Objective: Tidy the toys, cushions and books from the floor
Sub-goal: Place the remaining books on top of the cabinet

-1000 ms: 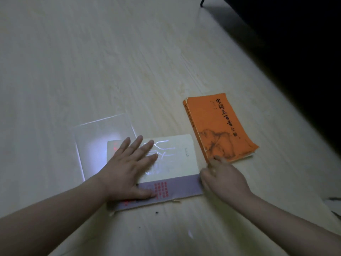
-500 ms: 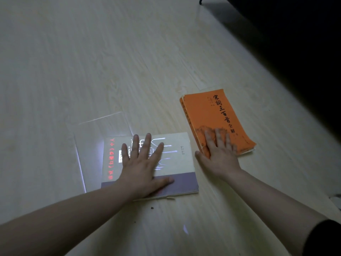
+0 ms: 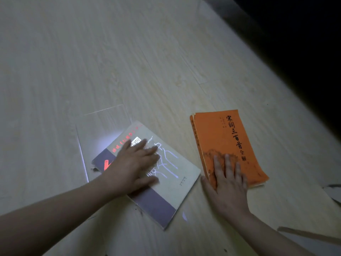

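- Two books are seen lying flat on a pale wooden floor, well lit on the left and lost in deep shadow toward the upper right
- The left hand is laid palm down on a grey and white book; its fingers are spread flat across the cover, nothing is gripped, and the thumb is stretched along the cover nearer the body
- This book is turned at an angle, one corner pointing toward the body; glossy characters on the cover are seen just beyond the fingertips and to their right, and red print shows beside the wrist
- A clear plastic sheet is seen under the far corner of this book, beyond and to the left of the left fingers, with a bright glare on it
- The right hand is pressed flat on the near end of an orange book; its fingers are extended, slightly apart, and closed around nothing
- The thumb of the right hand is set on the floor just off the spine edge of the orange book
- Black vertical characters are printed on the orange cover beyond and right of the right fingertips
- The two books lie near each other but apart, a strip of floor between them
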Motion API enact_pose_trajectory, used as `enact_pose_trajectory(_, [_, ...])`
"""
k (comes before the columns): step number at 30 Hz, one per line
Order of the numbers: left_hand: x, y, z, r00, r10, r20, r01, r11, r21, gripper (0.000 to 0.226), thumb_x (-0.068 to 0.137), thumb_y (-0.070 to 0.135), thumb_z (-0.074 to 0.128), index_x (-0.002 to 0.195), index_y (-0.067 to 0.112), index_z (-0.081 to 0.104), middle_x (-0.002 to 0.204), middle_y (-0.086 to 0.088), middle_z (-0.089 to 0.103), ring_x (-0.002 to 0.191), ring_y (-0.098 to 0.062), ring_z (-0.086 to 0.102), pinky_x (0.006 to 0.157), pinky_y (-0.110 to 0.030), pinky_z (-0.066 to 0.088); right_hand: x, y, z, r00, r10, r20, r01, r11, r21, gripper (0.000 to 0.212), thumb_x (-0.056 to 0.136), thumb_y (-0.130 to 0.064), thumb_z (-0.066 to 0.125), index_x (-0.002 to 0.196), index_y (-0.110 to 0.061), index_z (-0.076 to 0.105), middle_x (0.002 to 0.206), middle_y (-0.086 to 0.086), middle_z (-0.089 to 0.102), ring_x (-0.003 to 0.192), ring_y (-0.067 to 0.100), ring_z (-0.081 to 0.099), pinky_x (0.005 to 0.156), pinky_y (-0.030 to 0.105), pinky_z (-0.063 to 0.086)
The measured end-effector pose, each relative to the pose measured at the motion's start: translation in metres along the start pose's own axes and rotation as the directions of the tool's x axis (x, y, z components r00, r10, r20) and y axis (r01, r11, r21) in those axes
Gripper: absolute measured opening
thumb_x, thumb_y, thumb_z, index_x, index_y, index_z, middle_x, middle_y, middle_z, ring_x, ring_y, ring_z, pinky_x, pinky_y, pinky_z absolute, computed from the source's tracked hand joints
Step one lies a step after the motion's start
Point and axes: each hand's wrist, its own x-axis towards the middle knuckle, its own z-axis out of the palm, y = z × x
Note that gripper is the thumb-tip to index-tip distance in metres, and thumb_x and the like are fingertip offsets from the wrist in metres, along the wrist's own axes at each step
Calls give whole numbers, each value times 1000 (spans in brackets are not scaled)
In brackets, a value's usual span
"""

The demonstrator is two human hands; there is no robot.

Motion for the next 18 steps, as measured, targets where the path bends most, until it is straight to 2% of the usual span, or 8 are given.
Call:
enact_pose_trajectory(3, [-14,14,-5,883,-442,-157,433,897,-90,58,71,69,48,106,25,63,127,6,59,121,-29,48,91,-50,34,-2,-7,-7,998,13,-58,-12,1000,12,79,80,-75,10,151,-40,10,160,4,11,145,30,9,115,50,14])
enact_pose_trajectory(5, [-22,22,-5,712,-701,-51,693,712,-115,70,68,74,54,120,28,51,149,2,35,138,-33,25,102,-55,27,13,-9,-18,993,-16,-118,19,999,28,75,83,-72,21,146,-32,31,150,8,29,137,30,26,113,48,24])
enact_pose_trajectory(7, [-31,28,0,619,-781,84,781,599,-177,89,66,74,62,137,28,34,158,-2,6,143,-36,0,109,-58,21,31,-17,-28,993,-74,-94,86,988,125,65,90,-62,31,145,-26,36,152,5,29,139,27,24,115,45,23])
enact_pose_trajectory(9, [-40,32,6,672,-732,112,733,636,-242,107,62,74,64,147,23,22,159,-4,-9,143,-36,-15,115,-53,13,39,-34,-29,970,-240,-45,244,956,166,63,91,-55,33,146,-25,35,152,-1,33,142,22,23,116,41,19])
enact_pose_trajectory(11, [-43,32,9,736,-663,136,672,690,-271,120,53,79,53,152,23,13,159,-3,-19,143,-31,-24,117,-48,6,33,-49,-22,930,-368,28,361,923,129,73,84,-59,24,145,-22,37,139,0,48,133,21,37,116,41,20])
enact_pose_trajectory(13, [-38,20,3,795,-580,177,605,747,-276,124,48,81,48,152,24,12,156,2,-23,144,-28,-24,119,-47,6,15,-51,-10,927,-371,45,365,925,109,73,79,-60,21,136,-22,47,117,-1,57,117,18,50,116,45,20])
enact_pose_trajectory(16, [-20,-3,-14,911,-342,231,389,898,-207,119,57,66,75,151,18,21,156,-1,-19,146,-21,-17,120,-36,7,-10,-41,0,954,-298,29,293,949,114,57,80,-64,27,106,-27,61,93,-10,60,93,8,57,116,39,20])
enact_pose_trajectory(18, [-13,-8,-15,929,-315,194,354,907,-226,118,58,54,83,151,15,20,158,-2,-18,146,-17,-14,118,-27,6,-19,-34,0,963,-268,-26,269,947,174,46,81,-62,43,100,-26,63,86,-10,60,86,9,56,104,33,34])
